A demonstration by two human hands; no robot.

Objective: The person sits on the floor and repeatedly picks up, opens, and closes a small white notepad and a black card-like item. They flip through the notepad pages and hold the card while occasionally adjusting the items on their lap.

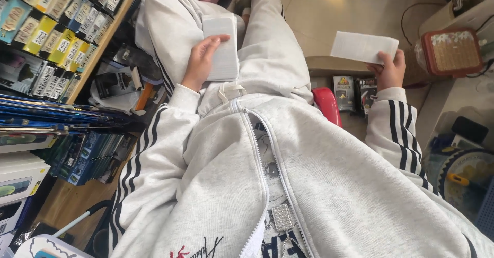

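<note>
1. At the far left a wooden shelf (105, 41) runs up the frame, lined with rows of small boxed goods (49, 29) in yellow, teal and black; below them lies a bundle of blue rods (56, 115).
2. The left hand (201, 59) lies on a stack of white sheets (222, 47) resting on the person's left thigh. Its fingers are spread flat over the top sheet and the thumb hooks the near edge, so it is pressing and steadying the stack rather than clenching it.
3. The left arm, in a grey sleeve with dark stripes, bends at the elbow and reaches forward over the lap.
4. The step in hand looks like taking sheets off the stack one at a time; the next move probably calls for the left fingers to separate a single sheet without dragging those below.
5. The right hand (389, 68) is raised off to the side, pinching one white sheet (363, 47) by its lower corner between thumb and fingers; the sheet is held out nearly flat, clear of the lap.
6. Just below it sit dark packaged items (353, 92) and a red object (326, 105).
</note>
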